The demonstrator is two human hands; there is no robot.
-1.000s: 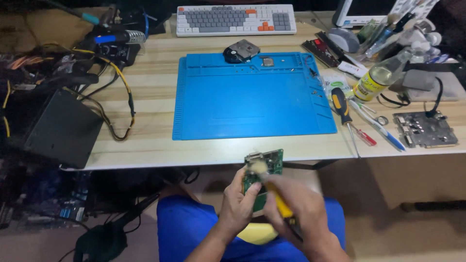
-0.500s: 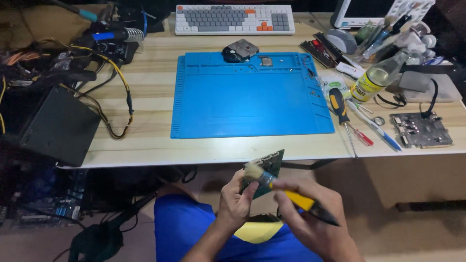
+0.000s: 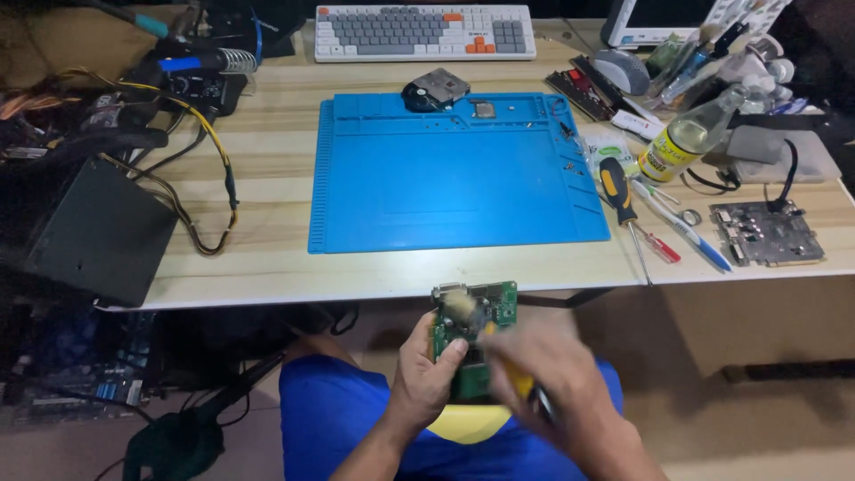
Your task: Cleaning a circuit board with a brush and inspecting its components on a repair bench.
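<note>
Below the table's (image 3: pixel 267 276) near edge, over the lap, the left hand (image 3: pixel 427 379) has its grip clamped on a green circuit board (image 3: pixel 476 334), tilting it up so the brush (image 3: pixel 463 307) gripped in the blurred right hand (image 3: pixel 557 379) meets its face.

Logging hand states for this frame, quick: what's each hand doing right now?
Left hand: closed on the green circuit board, holding it up below the desk edge.
Right hand: motion-blurred, closed on a yellow-handled brush, bristles on the board.

Green circuit board (image 3: pixel 485 312), blue mat (image 3: pixel 454 174)
</note>
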